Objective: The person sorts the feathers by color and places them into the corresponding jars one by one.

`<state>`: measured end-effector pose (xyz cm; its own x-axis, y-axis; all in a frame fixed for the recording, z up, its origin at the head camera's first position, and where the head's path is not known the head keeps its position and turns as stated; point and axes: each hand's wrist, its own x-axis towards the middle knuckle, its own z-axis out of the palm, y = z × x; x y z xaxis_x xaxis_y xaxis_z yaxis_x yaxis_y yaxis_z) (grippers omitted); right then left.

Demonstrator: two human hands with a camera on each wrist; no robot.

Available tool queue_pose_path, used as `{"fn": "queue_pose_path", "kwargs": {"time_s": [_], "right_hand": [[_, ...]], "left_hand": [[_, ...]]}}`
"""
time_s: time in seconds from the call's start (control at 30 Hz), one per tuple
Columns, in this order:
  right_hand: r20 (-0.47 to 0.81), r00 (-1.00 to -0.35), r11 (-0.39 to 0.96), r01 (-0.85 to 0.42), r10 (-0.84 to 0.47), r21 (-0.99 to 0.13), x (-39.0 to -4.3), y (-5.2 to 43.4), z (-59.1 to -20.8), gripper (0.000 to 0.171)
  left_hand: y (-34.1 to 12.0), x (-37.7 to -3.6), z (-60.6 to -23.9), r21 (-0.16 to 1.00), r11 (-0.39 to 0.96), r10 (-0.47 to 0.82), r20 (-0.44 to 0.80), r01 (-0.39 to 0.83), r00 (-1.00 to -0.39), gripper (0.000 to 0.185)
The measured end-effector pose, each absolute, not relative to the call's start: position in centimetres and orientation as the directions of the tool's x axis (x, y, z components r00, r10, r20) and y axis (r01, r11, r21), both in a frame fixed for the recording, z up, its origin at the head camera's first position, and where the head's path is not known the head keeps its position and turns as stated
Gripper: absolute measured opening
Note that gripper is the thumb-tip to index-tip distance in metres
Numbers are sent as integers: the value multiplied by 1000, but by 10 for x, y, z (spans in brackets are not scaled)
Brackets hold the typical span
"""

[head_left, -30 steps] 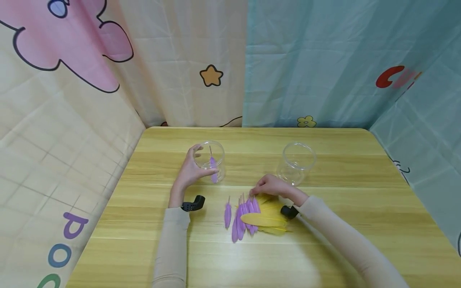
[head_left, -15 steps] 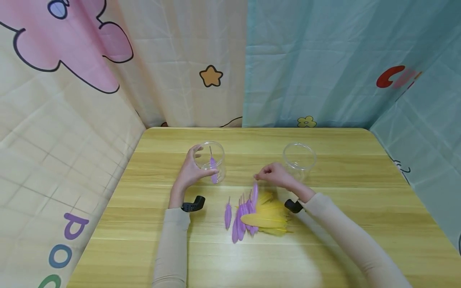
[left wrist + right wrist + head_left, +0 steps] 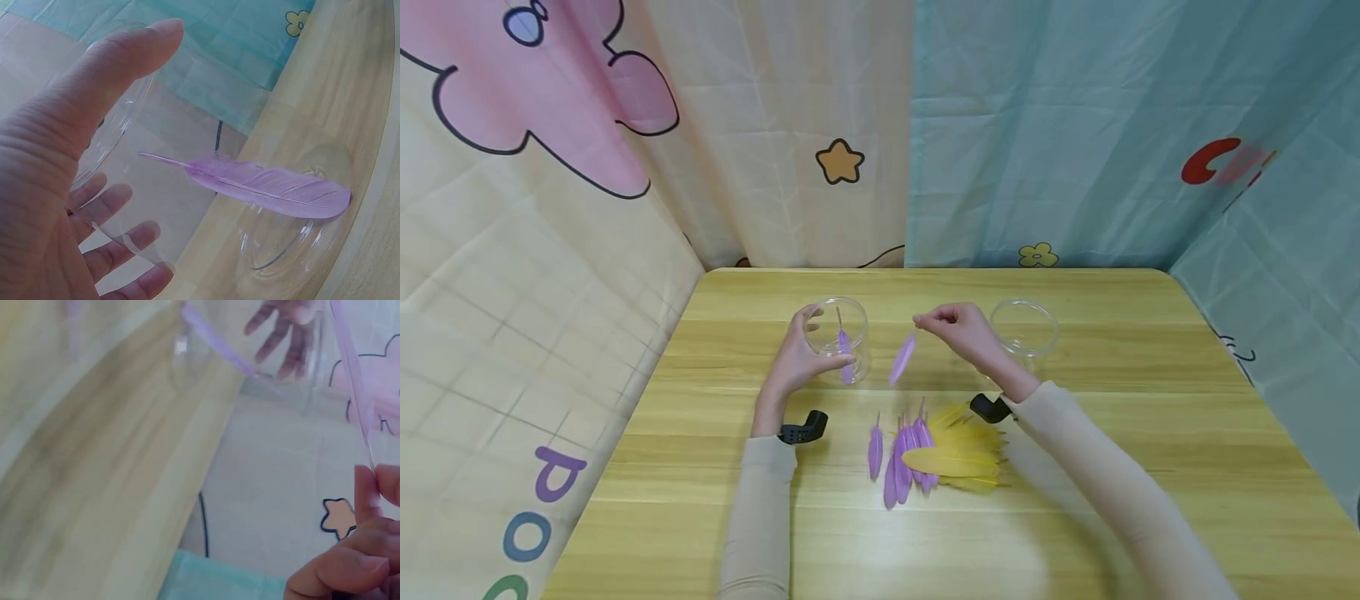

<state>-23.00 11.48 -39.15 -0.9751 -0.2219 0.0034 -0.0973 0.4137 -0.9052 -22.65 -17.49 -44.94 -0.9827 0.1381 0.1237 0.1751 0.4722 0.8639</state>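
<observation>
A feather [image 3: 903, 360] shifts toward eleven o'clock, pinched by the right hand [image 3: 961, 332], seemingly mid-carry, likely needing a lift over the cup [image 3: 860, 353] the left hand [image 3: 796, 357] grips.

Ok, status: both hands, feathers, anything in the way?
Left hand holds transparent jar, purple feather inside. Right hand pinches another feather, raised. No obstruction seen between.

Your right hand [image 3: 350, 550] pinches a purple feather [image 3: 353, 372] by the quill, its vane stretching away from your fingertips. Beyond them, a clear cup [image 3: 222, 378] holds a second purple feather [image 3: 215, 339], with the spread fingers of your left hand [image 3: 287, 331] at the cup. Beside your right hand lies the blurred wooden table [image 3: 112, 462]; behind it hangs a pale curtain [image 3: 262, 469] with an orange star [image 3: 336, 514].
</observation>
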Motion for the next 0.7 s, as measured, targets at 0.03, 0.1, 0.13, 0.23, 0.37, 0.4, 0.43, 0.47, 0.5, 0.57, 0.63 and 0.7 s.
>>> {"fn": "queue_pose_path", "kwargs": {"time_s": [0.03,0.1,0.13,0.23,0.37,0.4,0.43,0.47,0.5,0.57,0.63,0.7], "right_hand": [[22,-977,389,-105,-213,-915,-231,111,-388,37],[67,-981,340,-127,-182,-932,-233,102,-383,37],[88,-982,320,-138,-165,-937,-235,97,-380,37],[157,-981,272,-183,-113,-945,-238,83,-373,35],[237,-969,203,-246,-69,-948,-245,67,-367,33],[257,-965,188,-264,-58,-946,-247,64,-367,33],[275,-960,184,-279,-47,-942,-249,61,-367,32],[294,-955,176,-296,-38,-939,-251,58,-367,31],[311,-950,174,-311,-30,-934,-253,55,-368,30],[340,-940,184,-338,-20,-923,-256,50,-370,28],[362,-932,207,-358,-22,-910,-258,45,-373,26],[375,-926,236,-374,-40,-897,-258,41,-376,24]], "left_hand": [[-175,-226,-450,864,472,139,125,177,-982,113],[-176,-226,-450,862,472,141,130,182,-981,113],[-176,-226,-450,862,471,144,133,186,-981,113],[-176,-226,-450,860,473,146,136,190,-980,113],[-176,-226,-450,863,470,146,132,186,-981,111],[-176,-226,-450,864,468,146,130,184,-981,111],[-176,-226,-450,865,467,146,130,185,-981,111],[-176,-226,-450,866,465,147,131,186,-980,111],[-176,-225,-450,866,464,148,131,186,-980,111],[-176,-225,-450,867,461,148,133,187,-980,111],[-176,-225,-450,869,458,149,135,190,-980,111],[-177,-225,-449,870,455,150,136,190,-979,111]]}}
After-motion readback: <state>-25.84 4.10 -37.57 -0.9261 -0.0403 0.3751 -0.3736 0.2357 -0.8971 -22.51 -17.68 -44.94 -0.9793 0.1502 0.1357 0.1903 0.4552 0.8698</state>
